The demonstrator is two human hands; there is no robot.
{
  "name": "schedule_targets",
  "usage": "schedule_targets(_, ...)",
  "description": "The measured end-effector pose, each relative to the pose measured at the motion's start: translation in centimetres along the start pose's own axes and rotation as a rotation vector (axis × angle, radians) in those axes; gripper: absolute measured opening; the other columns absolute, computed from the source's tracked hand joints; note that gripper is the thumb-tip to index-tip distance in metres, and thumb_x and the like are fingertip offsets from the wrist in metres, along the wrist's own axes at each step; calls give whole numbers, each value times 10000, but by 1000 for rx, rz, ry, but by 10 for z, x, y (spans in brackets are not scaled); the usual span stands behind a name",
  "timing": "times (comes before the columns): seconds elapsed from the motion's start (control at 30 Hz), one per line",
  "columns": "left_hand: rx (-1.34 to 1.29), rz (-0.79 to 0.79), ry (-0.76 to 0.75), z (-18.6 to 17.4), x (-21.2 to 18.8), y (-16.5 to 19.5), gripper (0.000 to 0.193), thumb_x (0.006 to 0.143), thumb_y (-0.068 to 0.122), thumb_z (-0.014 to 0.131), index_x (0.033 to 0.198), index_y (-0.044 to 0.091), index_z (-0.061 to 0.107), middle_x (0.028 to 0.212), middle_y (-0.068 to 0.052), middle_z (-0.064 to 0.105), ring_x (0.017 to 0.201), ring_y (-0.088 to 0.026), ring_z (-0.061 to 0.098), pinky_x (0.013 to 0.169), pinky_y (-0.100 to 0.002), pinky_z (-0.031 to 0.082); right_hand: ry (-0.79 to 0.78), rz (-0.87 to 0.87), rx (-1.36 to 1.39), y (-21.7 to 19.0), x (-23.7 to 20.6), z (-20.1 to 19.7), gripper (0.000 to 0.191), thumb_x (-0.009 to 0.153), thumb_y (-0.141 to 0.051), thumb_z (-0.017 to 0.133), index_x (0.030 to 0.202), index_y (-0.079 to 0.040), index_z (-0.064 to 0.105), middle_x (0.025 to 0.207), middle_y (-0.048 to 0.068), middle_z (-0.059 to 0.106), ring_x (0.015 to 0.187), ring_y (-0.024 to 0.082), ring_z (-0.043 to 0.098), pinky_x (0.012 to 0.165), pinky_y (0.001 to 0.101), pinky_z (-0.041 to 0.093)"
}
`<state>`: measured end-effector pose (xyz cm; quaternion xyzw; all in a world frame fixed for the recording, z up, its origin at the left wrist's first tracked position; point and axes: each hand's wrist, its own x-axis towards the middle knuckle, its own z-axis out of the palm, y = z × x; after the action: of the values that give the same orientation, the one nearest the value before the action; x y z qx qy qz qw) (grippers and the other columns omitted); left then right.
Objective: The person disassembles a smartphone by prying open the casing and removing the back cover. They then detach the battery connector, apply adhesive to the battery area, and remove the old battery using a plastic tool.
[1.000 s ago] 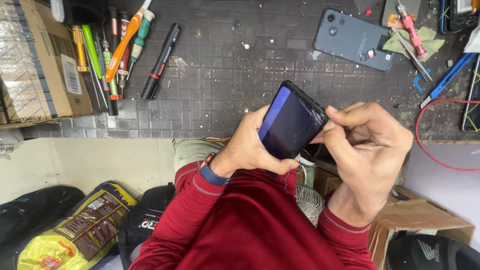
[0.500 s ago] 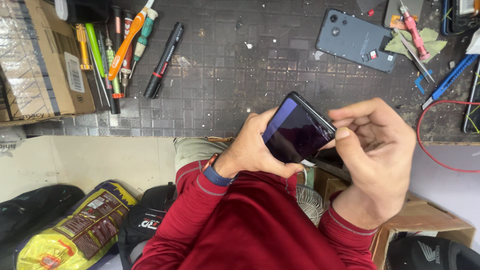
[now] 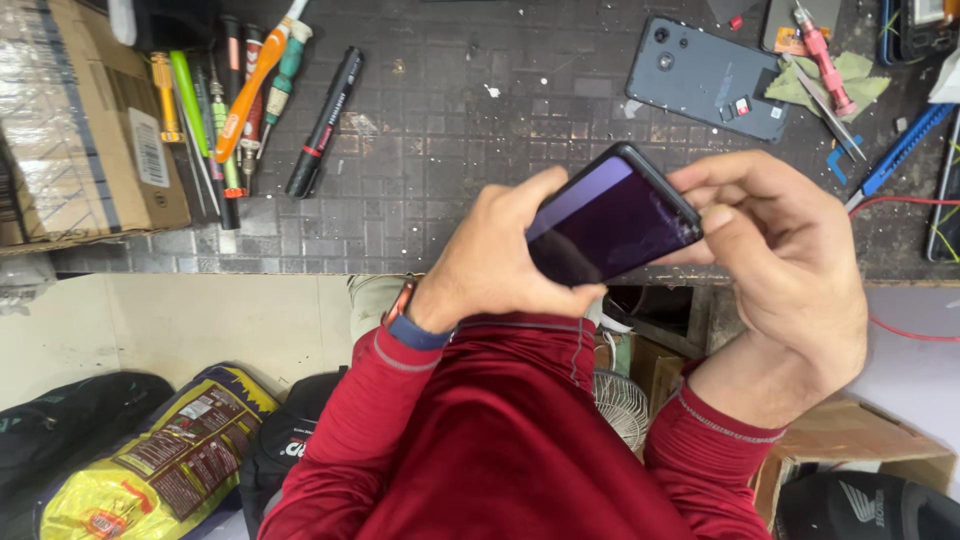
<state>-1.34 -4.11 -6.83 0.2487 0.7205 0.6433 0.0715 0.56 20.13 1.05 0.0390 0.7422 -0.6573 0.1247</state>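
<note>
Since a second ago, the phone (image 3: 612, 218) has swung flatter toward me, its dark screen now facing up more fully, and my right fingers have closed in over its far corner.

From the head camera, my left hand (image 3: 500, 255) is curled around the phone's near end, thumb and fingers wrapped shut on its edge. My right hand (image 3: 785, 260) pinches the opposite corner, fingertips (image 3: 715, 215) pressed at the rim, only slightly parted. I hold the phone in the air above the edge of the dark mat (image 3: 450, 150), over my red sleeves. Fine cracks seem to show near the right corner of the glass.

Behind it lie a grey back cover (image 3: 705, 75), a black marker (image 3: 325, 120) and a row of screwdrivers (image 3: 235, 110).

I judge that pressing hard at that cracked corner could spread the fracture, and a loose grip could drop the phone past the bench edge.
</note>
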Motion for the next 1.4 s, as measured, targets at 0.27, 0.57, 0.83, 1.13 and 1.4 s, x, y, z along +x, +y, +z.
schedule_targets(0.27,343,-82,32,1,25,10,595,634,354,947,1038,62,621,894,-120,682,864,-297,692,786,-401,539,57,-197,20,22,1,13,231,1029,31,724,1232,63,618,1145,109,680,996,71,640,897,201,515)
schedule_targets(0.57,-88,-82,752,68,-1,11,743,818,205,821,1353,62,325,1453,-130,384,1319,-278,457,1081,-441,432,565,-454,-50,39,-33,49,270,1066,52,770,1076,-6,507,1094,42,572,867,37,559,752,153,463)
schedule_targets(0.83,-1439,-457,350,78,-2,-3,367,981,327,669,1204,45,593,1226,-128,662,1147,-222,646,979,-372,547,613,-572,-186,66,-45,94,306,966,54,748,1094,3,476,1148,111,517,973,152,572,882,288,553)
schedule_targets(1.13,-1707,-609,409,78,-12,9,449,893,470,800,1000,110,554,830,4,541,698,-103,542,616,-227,469,396,-609,-518,38,-80,97,437,806,13,746,1212,61,591,1146,210,663,1041,315,699,931,367,579)
schedule_targets(1.4,-1491,-772,457,77,-8,15,442,836,472,800,969,117,573,802,-10,551,597,-71,508,538,-206,452,374,-507,-563,30,-90,94,370,799,23,755,1150,49,639,1101,184,679,993,289,723,890,348,589)
